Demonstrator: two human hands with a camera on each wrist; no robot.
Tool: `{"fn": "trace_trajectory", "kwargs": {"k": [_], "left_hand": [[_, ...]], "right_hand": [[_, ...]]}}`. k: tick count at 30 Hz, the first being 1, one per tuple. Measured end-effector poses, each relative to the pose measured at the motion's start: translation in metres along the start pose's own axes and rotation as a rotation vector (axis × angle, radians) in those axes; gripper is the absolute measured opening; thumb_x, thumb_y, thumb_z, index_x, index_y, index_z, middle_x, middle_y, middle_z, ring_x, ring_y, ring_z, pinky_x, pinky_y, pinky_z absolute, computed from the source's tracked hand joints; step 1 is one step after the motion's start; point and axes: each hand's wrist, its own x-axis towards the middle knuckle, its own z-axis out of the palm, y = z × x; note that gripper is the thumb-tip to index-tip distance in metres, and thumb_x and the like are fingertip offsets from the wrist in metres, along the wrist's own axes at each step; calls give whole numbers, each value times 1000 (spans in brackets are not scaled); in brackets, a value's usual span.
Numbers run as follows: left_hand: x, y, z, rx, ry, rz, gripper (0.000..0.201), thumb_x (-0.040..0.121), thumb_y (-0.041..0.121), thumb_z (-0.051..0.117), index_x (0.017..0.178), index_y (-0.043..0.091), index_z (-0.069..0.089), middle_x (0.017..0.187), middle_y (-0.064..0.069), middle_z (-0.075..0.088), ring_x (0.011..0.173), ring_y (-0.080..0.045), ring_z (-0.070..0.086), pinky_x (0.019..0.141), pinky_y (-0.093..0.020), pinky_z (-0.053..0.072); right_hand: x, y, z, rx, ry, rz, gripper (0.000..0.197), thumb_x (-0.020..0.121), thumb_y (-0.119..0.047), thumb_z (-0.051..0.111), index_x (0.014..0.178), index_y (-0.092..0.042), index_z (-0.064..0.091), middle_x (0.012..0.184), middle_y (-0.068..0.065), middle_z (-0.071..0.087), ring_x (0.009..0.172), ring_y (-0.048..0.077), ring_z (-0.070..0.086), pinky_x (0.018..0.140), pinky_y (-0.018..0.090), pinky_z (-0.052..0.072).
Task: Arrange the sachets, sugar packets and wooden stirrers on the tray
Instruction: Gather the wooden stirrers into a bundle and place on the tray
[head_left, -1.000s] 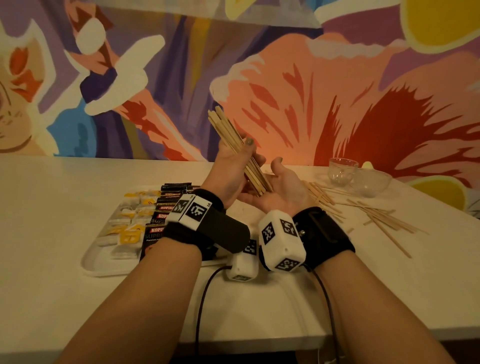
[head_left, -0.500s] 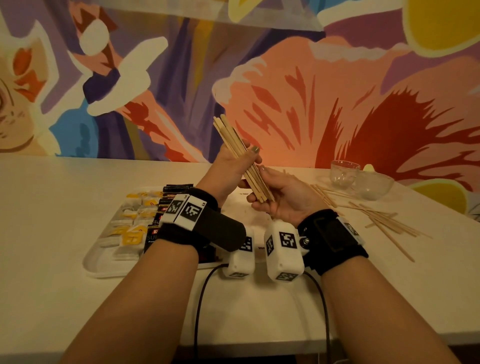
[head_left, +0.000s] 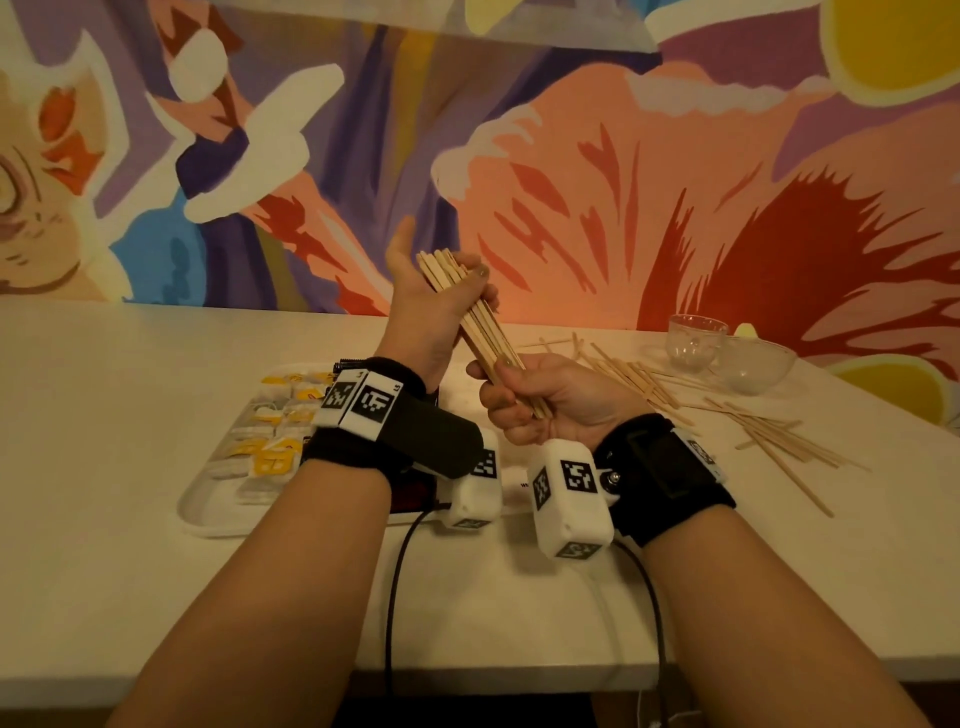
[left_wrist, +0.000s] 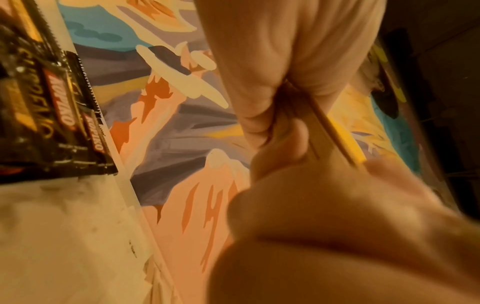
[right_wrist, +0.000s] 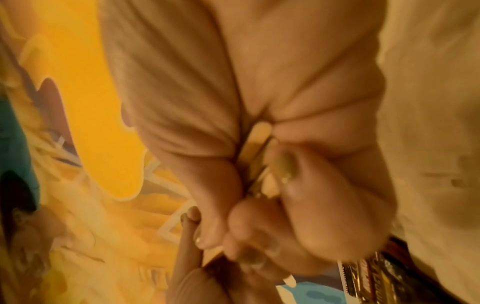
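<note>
We had both hands on one bundle of wooden stirrers (head_left: 480, 325), held tilted above the table. Our right hand (head_left: 558, 402) was closed in a fist round the lower end, and our left hand (head_left: 426, 306) cupped the upper part, fingers curled over the sticks with the thumb standing free. The wrist views showed little more than folded palm with stick ends poking out between the fingers.

We judged the stirrers light, stiff and thin, smooth enough to slide past one another, so a bundle would fan or shed sticks if gripped loosely. Holding near both ends, as here, seemed the safest way to square them up, and a firm squeeze should not break them.

Below our left wrist lay the white tray (head_left: 208, 512), already carrying yellow-and-white sugar packets (head_left: 272, 452) on its left side and dark coffee sachets (left_wrist: 52, 115) beside them. The tray's right part looked bare. More loose stirrers (head_left: 727, 415) lay scattered on the table (head_left: 104, 415) to our right, still to be gathered. Two small glass bowls (head_left: 727, 353) stood beyond them. Behind the pale table rose a wall painted with large bright flowers (head_left: 675, 182).
</note>
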Motion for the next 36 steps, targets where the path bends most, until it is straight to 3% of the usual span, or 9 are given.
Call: {"fn": "trace_trajectory", "kwargs": {"k": [7, 10, 14, 19, 24, 27, 30, 33, 36], "left_hand": [[-7, -2, 4, 217, -50, 77, 35, 81, -5, 66, 112, 8, 54, 91, -7, 58, 67, -17, 65, 68, -32, 56], [-11, -4, 9, 162, -73, 39, 43, 83, -6, 63, 121, 8, 51, 101, -10, 59, 74, -21, 66, 80, -41, 57], [-13, -5, 12, 166, -110, 54, 72, 86, -3, 62, 138, 31, 26, 85, -11, 58, 67, -21, 65, 71, -38, 58], [-8, -4, 9, 242, 15, 90, 49, 88, 4, 61, 126, 23, 36, 67, 7, 61, 62, -15, 66, 60, -32, 56], [-8, -7, 8, 356, 34, 198, 40, 80, 8, 71, 112, 20, 49, 86, 4, 56, 73, -3, 59, 71, -17, 51], [-12, -9, 14, 377, -80, 183, 39, 80, 8, 72, 108, 24, 50, 86, 2, 58, 82, -18, 63, 77, -27, 54], [-12, -10, 15, 357, -118, 196, 55, 82, 4, 69, 123, 26, 40, 92, -3, 60, 81, -18, 65, 77, -31, 55], [-11, -8, 12, 370, -106, 212, 74, 80, 10, 70, 134, 39, 30, 126, -24, 49, 102, -27, 61, 79, -29, 56], [-10, -10, 9, 526, -11, 269, 58, 76, 20, 75, 125, 33, 46, 119, 0, 55, 116, -23, 52, 97, -42, 47]], "right_hand": [[-3, 1, 1, -57, 41, -21, 25, 80, -20, 53, 101, -8, 57, 52, -5, 35, 35, 0, 29, 32, 11, 19], [-1, 1, -1, -115, 93, -19, 26, 75, -18, 60, 98, -8, 55, 50, -7, 35, 33, -1, 26, 32, 12, 14], [-1, -3, 0, -57, 115, -8, 24, 77, -21, 57, 96, -7, 58, 54, -3, 43, 32, -1, 28, 29, 9, 17], [1, -6, -5, 255, 165, -12, 45, 91, -50, 41, 100, -10, 59, 67, 4, 50, 33, 1, 35, 28, 7, 26], [10, -6, -17, 456, 255, 69, 56, 99, -46, 29, 94, 4, 53, 54, 7, 51, 25, 3, 34, 24, 10, 22], [13, -3, -20, 418, 283, 103, 50, 101, -38, 27, 88, 2, 54, 50, 5, 47, 24, 5, 31, 22, 13, 21], [16, -3, -20, 425, 251, 121, 51, 100, -31, 28, 77, 3, 58, 50, 6, 45, 25, 6, 32, 22, 13, 22], [15, -5, -17, 464, 212, 121, 47, 97, -24, 33, 76, 7, 62, 55, 7, 47, 27, 7, 36, 22, 14, 25], [10, -7, -12, 483, 188, 87, 27, 82, -15, 41, 91, 5, 57, 59, 8, 50, 30, 6, 37, 24, 13, 26]]}}
